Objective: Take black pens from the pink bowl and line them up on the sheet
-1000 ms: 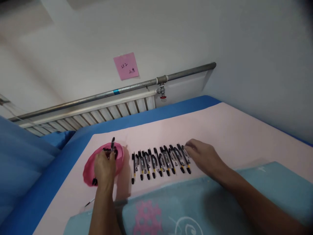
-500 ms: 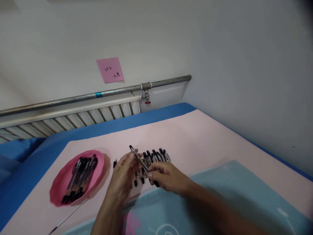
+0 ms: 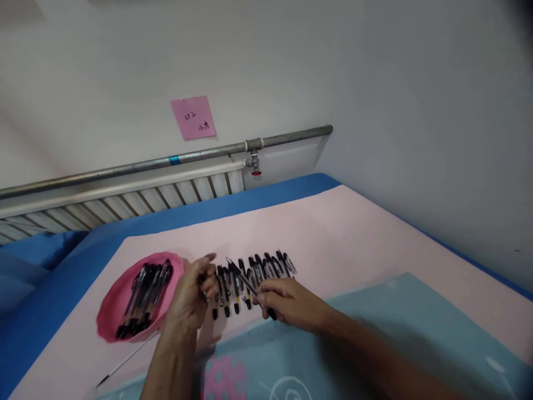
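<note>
My right hand [image 3: 281, 299] is closed around the lower end of a gel pen [image 3: 246, 282]. The pen slants up to the left, and its bare pointed tip shows at the upper end. To the left of it, my left hand [image 3: 194, 286] is apart from the pen, its fingers curled in. A small dark piece, apparently the pen's black cap, is at those fingers, mostly hidden. Under and behind both hands lies a row of black-capped clear pens [image 3: 266, 266] side by side on the pink sheet.
A pink scalloped dish [image 3: 104, 311] at the left holds several black pens [image 3: 145, 297]. Near it lies a thin white stick [image 3: 125, 364] with a dark end. A light blue cloth [image 3: 366, 311] covers the front. Behind are a radiator [image 3: 166, 194], a pipe [image 3: 208, 151] and walls.
The black cap no longer sits on the held pen's upper end, and its tip is exposed. My left hand has moved left, away from the pen. The view has shifted slightly.
</note>
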### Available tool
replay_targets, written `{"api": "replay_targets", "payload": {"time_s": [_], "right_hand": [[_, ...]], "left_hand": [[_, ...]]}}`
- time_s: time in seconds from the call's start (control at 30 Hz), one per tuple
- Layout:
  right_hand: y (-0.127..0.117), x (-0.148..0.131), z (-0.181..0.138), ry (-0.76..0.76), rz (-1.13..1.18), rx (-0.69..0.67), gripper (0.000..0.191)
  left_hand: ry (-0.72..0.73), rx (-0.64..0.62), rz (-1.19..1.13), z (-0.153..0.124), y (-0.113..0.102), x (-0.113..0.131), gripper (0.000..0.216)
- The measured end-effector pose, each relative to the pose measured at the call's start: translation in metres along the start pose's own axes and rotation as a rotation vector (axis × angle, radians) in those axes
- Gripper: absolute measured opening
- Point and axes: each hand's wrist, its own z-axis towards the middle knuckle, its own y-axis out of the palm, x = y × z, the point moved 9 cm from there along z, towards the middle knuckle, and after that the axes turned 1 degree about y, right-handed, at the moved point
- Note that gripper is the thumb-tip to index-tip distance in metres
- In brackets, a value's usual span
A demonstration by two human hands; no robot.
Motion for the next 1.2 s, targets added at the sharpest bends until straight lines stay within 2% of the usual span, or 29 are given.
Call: {"api": "replay_targets", "payload": {"time_s": [0.07, 0.17, 0.3, 0.4, 0.47, 0.53, 0.6, 0.67, 0.7, 0.8, 0.87, 0.97, 1.03, 1.13, 1.2], "right_hand": [[0.003, -0.001, 0.000, 0.010, 0.047, -0.024, 0.020], [0.008, -0.002, -0.001, 0.043, 0.110, -0.074, 0.020], [0.009, 0.000, -0.002, 0.086, 0.172, -0.097, 0.016], [0.002, 0.004, 0.000, 0.081, 0.188, -0.010, 0.009], [-0.002, 0.005, 0.001, 0.064, 0.217, 0.046, 0.013], [0.003, 0.006, 0.002, 0.067, 0.319, 0.011, 0.017], [0.014, 0.005, 0.001, 0.095, 0.433, -0.083, 0.019], [0.020, 0.004, 0.001, 0.108, 0.461, -0.120, 0.021], [0.018, 0.004, 0.001, 0.096, 0.435, -0.093, 0.020], [-0.001, 0.002, 0.002, 0.016, 0.328, 0.112, 0.016], [-0.004, 0.003, 0.002, 0.025, 0.357, 0.153, 0.018], [0.013, 0.007, 0.002, 0.127, 0.520, -0.029, 0.024], [0.018, 0.005, 0.001, 0.146, 0.553, -0.082, 0.026], [0.003, 0.002, 0.001, 0.083, 0.480, 0.069, 0.015], [-0.003, 0.002, 0.001, 0.064, 0.482, 0.139, 0.016]], "left_hand": [[-0.079, -0.104, 0.108, -0.007, 0.018, -0.016, 0.027], [-0.060, -0.152, 0.114, -0.013, 0.031, -0.024, 0.031], [-0.022, -0.135, 0.063, -0.011, 0.030, -0.023, 0.028], [-0.020, -0.123, 0.053, -0.008, 0.028, -0.023, 0.024], [-0.015, -0.110, 0.047, -0.007, 0.027, -0.023, 0.022], [-0.007, -0.108, 0.042, -0.008, 0.028, -0.022, 0.022], [-0.001, -0.114, 0.041, -0.009, 0.029, -0.021, 0.023], [-0.004, -0.118, 0.040, -0.010, 0.030, -0.020, 0.024], [-0.005, -0.118, 0.039, -0.010, 0.030, -0.020, 0.024], [-0.006, -0.104, 0.028, -0.009, 0.028, -0.021, 0.023], [-0.005, -0.095, 0.019, -0.008, 0.027, -0.022, 0.022], [-0.003, -0.101, 0.013, -0.009, 0.028, -0.021, 0.020], [0.003, -0.109, 0.011, -0.010, 0.029, -0.020, 0.020], [0.014, -0.110, 0.013, -0.011, 0.030, -0.019, 0.020], [0.014, -0.107, 0.016, -0.011, 0.030, -0.019, 0.021]]}}
